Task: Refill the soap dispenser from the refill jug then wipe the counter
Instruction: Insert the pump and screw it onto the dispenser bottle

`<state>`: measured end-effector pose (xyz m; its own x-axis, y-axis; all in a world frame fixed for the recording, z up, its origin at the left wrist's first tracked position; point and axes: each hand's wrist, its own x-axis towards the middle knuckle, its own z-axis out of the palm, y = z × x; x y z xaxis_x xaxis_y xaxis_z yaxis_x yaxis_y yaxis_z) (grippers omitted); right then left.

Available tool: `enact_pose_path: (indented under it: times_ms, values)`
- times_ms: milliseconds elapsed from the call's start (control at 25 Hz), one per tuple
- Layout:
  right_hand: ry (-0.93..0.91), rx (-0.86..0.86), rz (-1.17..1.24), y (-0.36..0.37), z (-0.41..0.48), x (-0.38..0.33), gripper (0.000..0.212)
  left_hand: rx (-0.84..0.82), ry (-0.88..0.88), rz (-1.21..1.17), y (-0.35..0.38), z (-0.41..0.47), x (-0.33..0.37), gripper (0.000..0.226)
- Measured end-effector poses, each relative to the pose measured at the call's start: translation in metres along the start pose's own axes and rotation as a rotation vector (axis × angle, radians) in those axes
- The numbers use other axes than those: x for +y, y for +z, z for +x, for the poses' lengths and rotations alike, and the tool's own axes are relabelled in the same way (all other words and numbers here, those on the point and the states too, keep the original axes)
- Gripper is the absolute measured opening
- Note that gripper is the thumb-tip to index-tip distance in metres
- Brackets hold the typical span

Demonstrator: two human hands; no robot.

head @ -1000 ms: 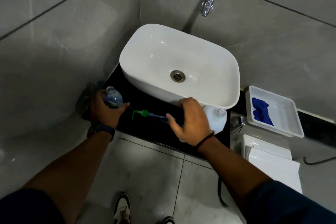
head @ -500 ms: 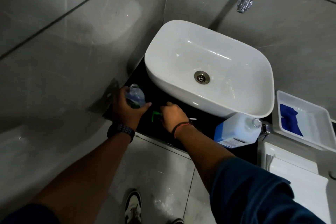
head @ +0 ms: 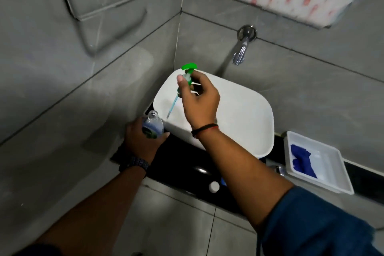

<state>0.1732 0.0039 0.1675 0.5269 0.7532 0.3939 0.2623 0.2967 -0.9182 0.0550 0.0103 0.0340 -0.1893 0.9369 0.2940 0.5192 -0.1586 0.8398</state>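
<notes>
Green pump (head: 188,72) pinched in raised right hand (head: 198,100); left hand (head: 141,139) clasps open dispenser bottle (head: 153,124).

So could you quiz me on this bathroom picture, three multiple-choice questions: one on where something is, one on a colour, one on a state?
1. Where is the blue cloth?
A. in the white tray
B. in the sink
C. on the floor

2. What colour is the head of the pump?
A. red
B. green
C. yellow

3. What state is the bottle in?
A. capped
B. lying flat
C. open at the neck

Answers:
1 A, the cloth lies inside the tray right of the sink.
2 B, the pump head above the right hand is bright green.
3 C, the left hand holds the bottle with its neck bare, the pump lifted out.
</notes>
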Motion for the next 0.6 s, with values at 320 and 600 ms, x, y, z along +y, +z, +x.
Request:
enact_pose_path:
  times_ms: [320, 600]
  values:
    - [-0.065, 0.045, 0.136, -0.044, 0.035, -0.080, 0.012, 0.060, 0.133, -0.033, -0.001, -0.001, 0.092, 0.087]
    - [-0.141, -0.021, 0.139, -0.059, 0.050, -0.099, 0.012, 0.022, 0.189, -0.040, -0.001, 0.006, 0.121, 0.088]
